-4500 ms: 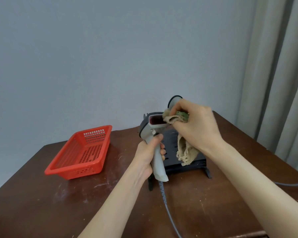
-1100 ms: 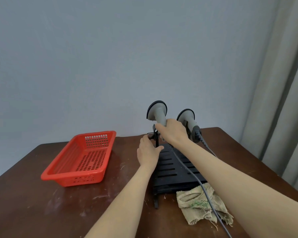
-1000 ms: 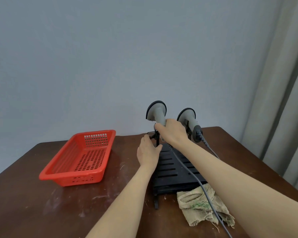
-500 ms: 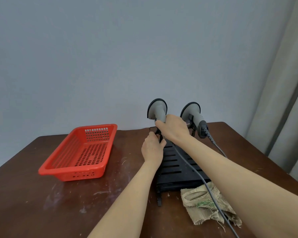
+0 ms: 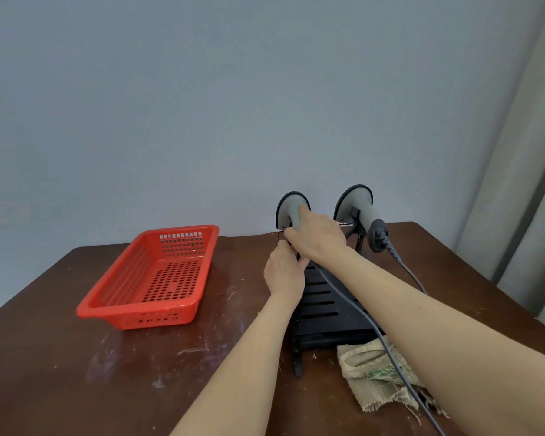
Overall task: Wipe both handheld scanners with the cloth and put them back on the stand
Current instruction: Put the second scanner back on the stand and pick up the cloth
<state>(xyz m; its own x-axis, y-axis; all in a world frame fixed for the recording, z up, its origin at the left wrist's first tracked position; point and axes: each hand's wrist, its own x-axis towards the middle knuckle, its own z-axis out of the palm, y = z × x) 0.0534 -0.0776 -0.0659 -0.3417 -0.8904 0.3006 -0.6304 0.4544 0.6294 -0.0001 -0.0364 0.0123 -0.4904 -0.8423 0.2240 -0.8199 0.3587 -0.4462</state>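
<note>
Two grey handheld scanners stand head-up at the back of the black slotted stand [image 5: 323, 305]. My right hand [image 5: 317, 239] is wrapped around the handle of the left scanner [image 5: 291, 209]. The right scanner [image 5: 357, 206] rests alone on the stand, its grey cable trailing toward me. My left hand [image 5: 283, 270] pinches the stand's left upright just below the left scanner. The beige cloth [image 5: 378, 376] lies crumpled on the table in front of the stand, with a scanner cable running over it.
A red perforated plastic basket [image 5: 120, 306] sits on the brown wooden table [image 5: 76, 372] to the left of the stand. A grey wall is right behind the table. Curtains [image 5: 529, 184] hang at the right.
4.5 s ago my left hand held a scanner while my right wiped it with the cloth. Since then the cloth lies on the table and that scanner stands on the stand; both hands have barely moved lately.
</note>
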